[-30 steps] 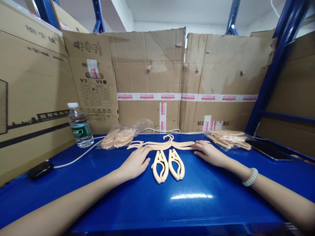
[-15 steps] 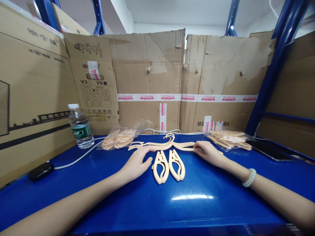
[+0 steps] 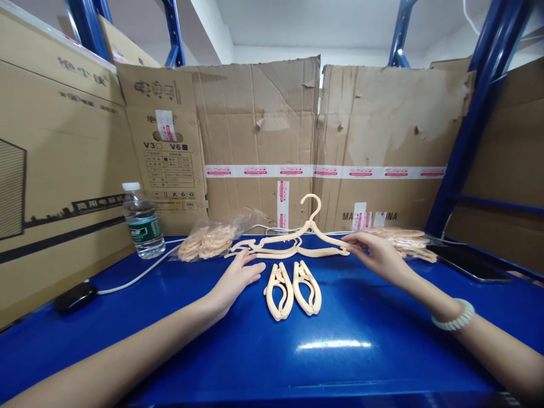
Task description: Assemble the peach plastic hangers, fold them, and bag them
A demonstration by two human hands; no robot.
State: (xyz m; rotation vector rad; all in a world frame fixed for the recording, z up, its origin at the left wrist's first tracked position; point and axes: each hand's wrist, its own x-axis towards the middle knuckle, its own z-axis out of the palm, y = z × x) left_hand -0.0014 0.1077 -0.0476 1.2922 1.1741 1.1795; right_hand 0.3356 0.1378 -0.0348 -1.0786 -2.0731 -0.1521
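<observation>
A cream folding clothes hanger (image 3: 313, 225), unfolded, is raised with its hook upward. My right hand (image 3: 376, 252) pinches its right end between thumb and fingers. Behind and below it, a second unfolded hanger (image 3: 319, 253) lies on the blue table (image 3: 382, 351). My left hand (image 3: 238, 277) is by the left ends of both hangers, fingers stretched out and thumb apart; its fingertips overlap the hanger ends, and whether they press on one I cannot tell. Two folded hangers, a left one (image 3: 269, 294) and a right one (image 3: 318, 297), lie side by side in front.
Clear bags of folded hangers lie at left (image 3: 212, 241) and right (image 3: 408, 241). A water bottle (image 3: 143, 224) and a black mouse-like device (image 3: 75, 296) with a white cable stand left. A phone (image 3: 467, 263) lies right. Cardboard sheets (image 3: 255, 136) wall the back.
The nearer unfolded hanger has been raised, its hook now upright, with my right hand on its right end. My left hand has shifted slightly. The folded hangers have stayed put.
</observation>
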